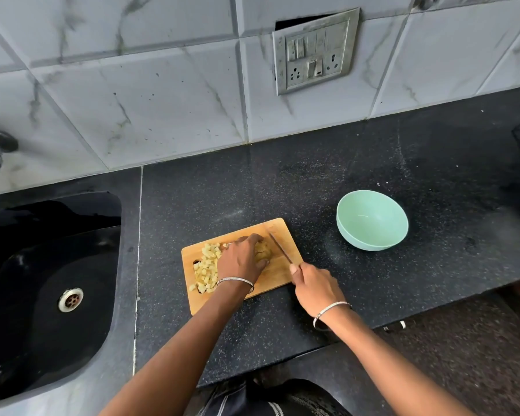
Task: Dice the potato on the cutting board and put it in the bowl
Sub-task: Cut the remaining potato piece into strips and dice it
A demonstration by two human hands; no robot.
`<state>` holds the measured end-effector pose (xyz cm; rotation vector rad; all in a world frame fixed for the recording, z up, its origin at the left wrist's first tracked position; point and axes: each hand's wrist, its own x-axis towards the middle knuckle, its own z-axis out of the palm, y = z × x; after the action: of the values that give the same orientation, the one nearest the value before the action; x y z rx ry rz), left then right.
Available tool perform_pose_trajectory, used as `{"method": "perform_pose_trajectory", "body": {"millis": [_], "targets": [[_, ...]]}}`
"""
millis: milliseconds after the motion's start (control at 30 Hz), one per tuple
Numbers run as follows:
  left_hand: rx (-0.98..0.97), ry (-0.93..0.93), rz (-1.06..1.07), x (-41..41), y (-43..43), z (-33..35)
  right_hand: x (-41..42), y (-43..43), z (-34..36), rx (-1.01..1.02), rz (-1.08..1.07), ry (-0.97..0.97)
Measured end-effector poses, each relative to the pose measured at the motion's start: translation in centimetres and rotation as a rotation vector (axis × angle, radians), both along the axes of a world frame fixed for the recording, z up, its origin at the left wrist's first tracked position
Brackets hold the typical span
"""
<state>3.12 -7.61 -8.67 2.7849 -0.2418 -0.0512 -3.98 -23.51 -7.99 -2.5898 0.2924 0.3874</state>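
Potato point(263, 250) under left hand point(240, 259) fingers (knife point(279, 247) alongside).

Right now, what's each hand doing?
Left hand: pressed down on the potato, holding it.
Right hand: closed on the knife.

Left hand point(241, 259) palm down, fingers curled, pressing flat. Right hand point(317, 286) closed in a grip, index finger extended forward. Both forearms reach in from the near edge, a bangle on each wrist.
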Motion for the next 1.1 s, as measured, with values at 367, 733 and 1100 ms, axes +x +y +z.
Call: {"method": "perform_pose_trajectory", "body": {"millis": [367,733,1100], "targets": [[0.022,-0.002,0.006,0.2,-0.1,0.4,-0.2,1.5,-0.7,0.079,0.009,-0.005],[0.058,0.013,-0.027,0.7,0.1,0.4,1.1,3.1,0.0,0.066,-0.033,0.006],[0.073,0.014,-0.010,1.1,0.5,-0.1,-0.2,2.6,-0.2,0.047,-0.009,0.058]]}}
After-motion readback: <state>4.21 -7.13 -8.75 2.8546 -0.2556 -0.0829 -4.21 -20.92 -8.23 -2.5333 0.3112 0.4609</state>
